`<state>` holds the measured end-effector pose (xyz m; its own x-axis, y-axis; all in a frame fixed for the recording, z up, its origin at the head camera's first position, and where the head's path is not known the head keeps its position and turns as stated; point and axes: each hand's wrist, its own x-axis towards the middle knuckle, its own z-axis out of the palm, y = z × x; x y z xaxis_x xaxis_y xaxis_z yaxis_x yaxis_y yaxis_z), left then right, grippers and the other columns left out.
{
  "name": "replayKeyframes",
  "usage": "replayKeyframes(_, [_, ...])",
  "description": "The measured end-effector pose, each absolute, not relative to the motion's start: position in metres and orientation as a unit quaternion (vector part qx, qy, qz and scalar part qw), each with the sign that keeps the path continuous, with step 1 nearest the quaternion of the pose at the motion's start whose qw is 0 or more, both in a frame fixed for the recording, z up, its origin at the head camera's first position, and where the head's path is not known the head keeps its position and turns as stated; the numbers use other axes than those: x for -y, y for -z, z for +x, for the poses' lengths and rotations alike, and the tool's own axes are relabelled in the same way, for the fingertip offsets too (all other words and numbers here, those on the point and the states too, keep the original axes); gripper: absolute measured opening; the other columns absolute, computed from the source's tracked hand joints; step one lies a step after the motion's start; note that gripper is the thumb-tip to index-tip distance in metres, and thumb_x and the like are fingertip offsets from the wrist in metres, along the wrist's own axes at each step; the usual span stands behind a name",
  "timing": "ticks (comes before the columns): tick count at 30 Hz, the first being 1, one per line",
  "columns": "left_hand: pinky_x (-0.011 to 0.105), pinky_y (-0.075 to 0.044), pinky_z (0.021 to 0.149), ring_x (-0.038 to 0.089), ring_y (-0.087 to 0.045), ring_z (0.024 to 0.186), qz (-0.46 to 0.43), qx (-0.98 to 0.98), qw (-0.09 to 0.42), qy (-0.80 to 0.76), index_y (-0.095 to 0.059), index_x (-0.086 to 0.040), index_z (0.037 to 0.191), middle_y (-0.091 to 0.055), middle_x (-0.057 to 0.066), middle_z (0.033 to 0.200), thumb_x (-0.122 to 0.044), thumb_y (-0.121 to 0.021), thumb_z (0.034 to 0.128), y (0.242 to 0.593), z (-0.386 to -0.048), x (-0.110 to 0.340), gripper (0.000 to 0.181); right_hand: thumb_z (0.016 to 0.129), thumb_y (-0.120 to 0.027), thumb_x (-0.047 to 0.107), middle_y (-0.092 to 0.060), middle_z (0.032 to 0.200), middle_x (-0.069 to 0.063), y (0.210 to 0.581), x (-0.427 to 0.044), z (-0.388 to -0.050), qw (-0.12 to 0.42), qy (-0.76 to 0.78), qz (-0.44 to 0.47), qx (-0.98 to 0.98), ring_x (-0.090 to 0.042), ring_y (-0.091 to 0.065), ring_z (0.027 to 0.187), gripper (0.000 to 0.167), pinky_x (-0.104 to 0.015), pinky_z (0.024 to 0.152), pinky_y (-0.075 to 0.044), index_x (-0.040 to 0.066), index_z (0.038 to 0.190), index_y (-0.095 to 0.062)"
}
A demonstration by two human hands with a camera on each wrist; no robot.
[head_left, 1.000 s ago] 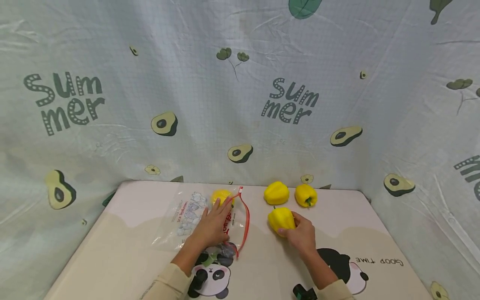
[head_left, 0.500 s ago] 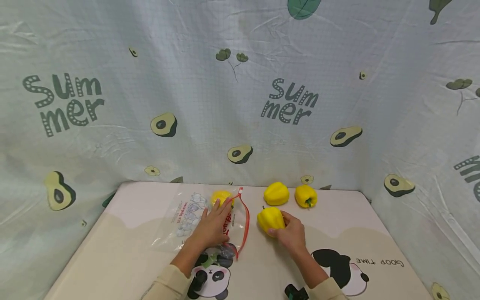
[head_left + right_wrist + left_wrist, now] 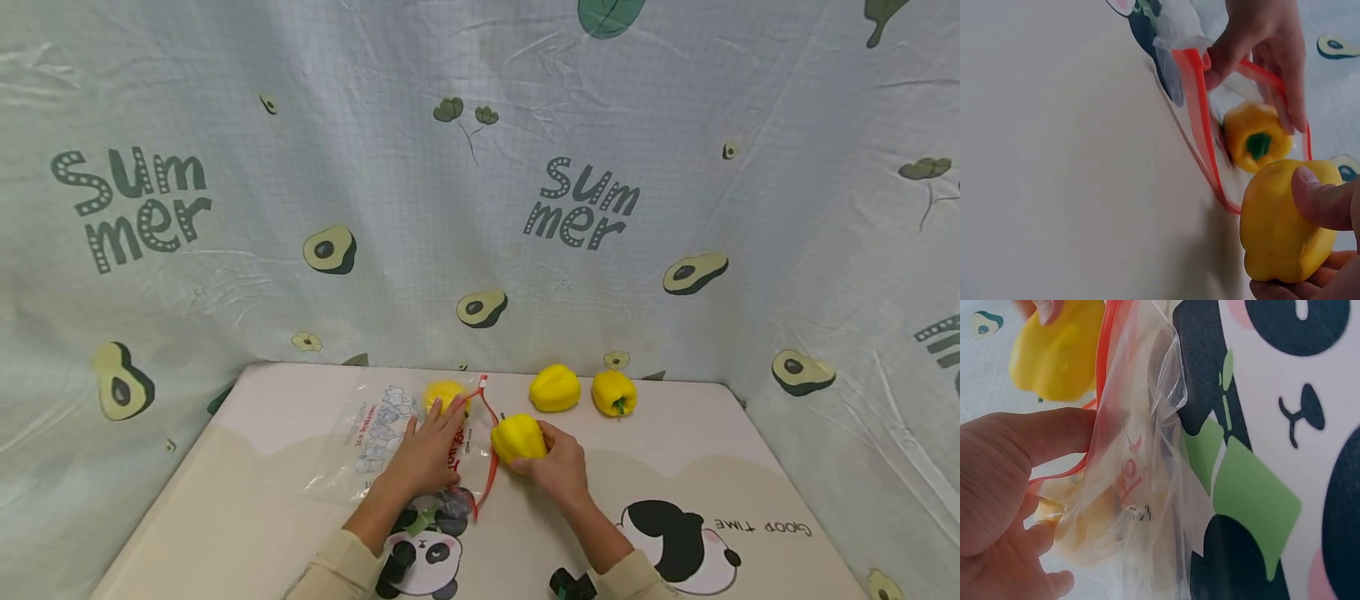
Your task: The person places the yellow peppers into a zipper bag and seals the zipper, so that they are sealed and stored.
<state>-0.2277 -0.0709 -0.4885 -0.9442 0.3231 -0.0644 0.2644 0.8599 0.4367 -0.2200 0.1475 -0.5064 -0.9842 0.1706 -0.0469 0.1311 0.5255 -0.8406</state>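
Note:
A clear plastic bag [image 3: 382,429] with a red-edged mouth lies on the table, one yellow bell pepper [image 3: 1257,140] inside. Over its mouth is my left hand [image 3: 427,454], fingers spread; the thumb touches one side of the red edge [image 3: 1194,94] and the fingers reach to the other, with the mouth parted between them. My right hand [image 3: 558,467] grips another yellow pepper [image 3: 519,439], thumb on top and fingers beneath, just outside the mouth. The left wrist view shows this held pepper [image 3: 1057,353] beyond my left thumb.
Two more yellow peppers, one [image 3: 555,388] left of the other [image 3: 614,393], stand near the table's back edge. A small black object [image 3: 572,585] is at the front, by my right sleeve. A printed curtain [image 3: 405,208] hangs behind the table.
My right hand has moved left with its pepper, up to the bag's red-edged mouth. My left hand and the bag have stayed in place.

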Motion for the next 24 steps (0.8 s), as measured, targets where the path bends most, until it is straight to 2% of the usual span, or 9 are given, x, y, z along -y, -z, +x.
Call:
replayKeyframes(12, [0.070,-0.012,0.129,0.036,-0.014,0.164,0.152,-0.962,0.069,-0.216,-0.027,-0.015,0.166,-0.018,0.002,0.177,-0.018,-0.091,0.0785,0.487,-0.226,0.071,0.108,0.076,-0.092,0.011,-0.073,0.131,-0.018,0.512,-0.121,-0.224,0.033,-0.468,-0.057,0.881,-0.030,-0.068,0.111,0.070,-0.054,0.107,-0.055,-0.001,0.139,-0.063])
replayKeyframes(19, [0.070,-0.012,0.128,0.036,-0.014,0.164,0.151,-0.961,0.069,-0.221,-0.026,-0.016,0.166,-0.018,0.002,0.177,-0.018,-0.091,0.0783,0.489,-0.226,0.072,0.110,0.074,-0.094,0.016,-0.071,0.131,-0.021,0.512,-0.105,-0.228,0.028,-0.440,-0.079,0.894,-0.034,-0.068,0.114,0.073,-0.055,0.105,-0.056,0.001,0.137,-0.059])
replayKeyframes(24, [0.070,-0.011,0.129,0.036,-0.014,0.164,0.151,-0.959,0.068,-0.230,-0.026,-0.016,0.167,-0.018,0.001,0.177,-0.016,-0.091,0.0784,0.488,-0.226,0.072,0.110,0.074,-0.094,0.021,-0.071,0.129,-0.019,0.514,-0.094,-0.230,0.036,-0.445,-0.082,0.891,-0.033,-0.068,0.113,0.072,-0.053,0.103,-0.058,0.002,0.134,-0.059])
